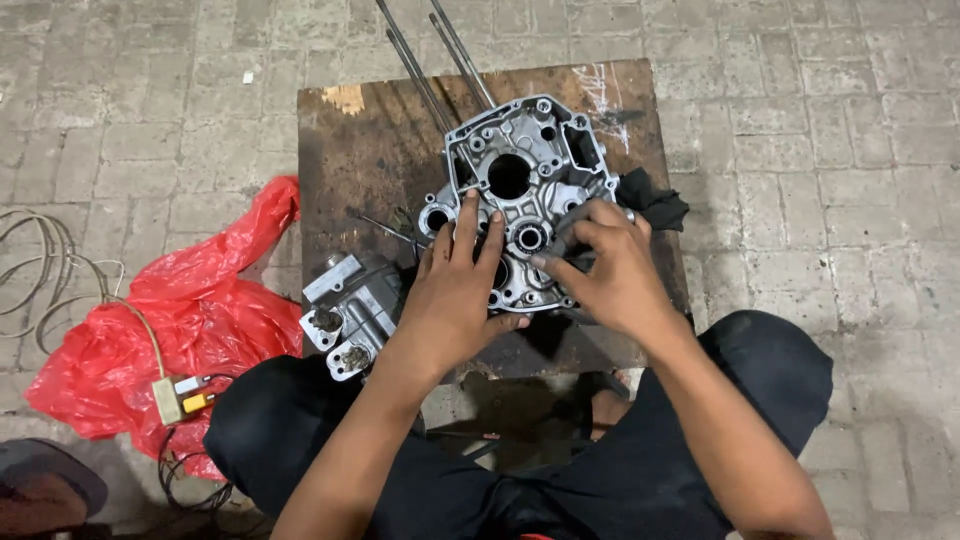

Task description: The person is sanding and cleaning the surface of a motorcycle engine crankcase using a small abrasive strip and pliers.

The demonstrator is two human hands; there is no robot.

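A silver metal engine crankcase half (pixel 525 165) lies flat on a worn wooden stool top (pixel 370 150), with two long studs (pixel 425 60) sticking out toward the far side. My left hand (pixel 455 290) rests flat on its near left part, fingers spread over the bearing holes. My right hand (pixel 605 265) pinches a small dark part against the case near a round bearing (pixel 529 238). A black rag (pixel 650 200) lies under the case's right side.
A second grey engine part (pixel 350 310) sits at the stool's near left corner. A red plastic bag (pixel 200 300) lies on the brick floor at left, with a small yellow-and-white connector (pixel 180 398) and loose wires (pixel 40 270). My dark-trousered knees are below the stool.
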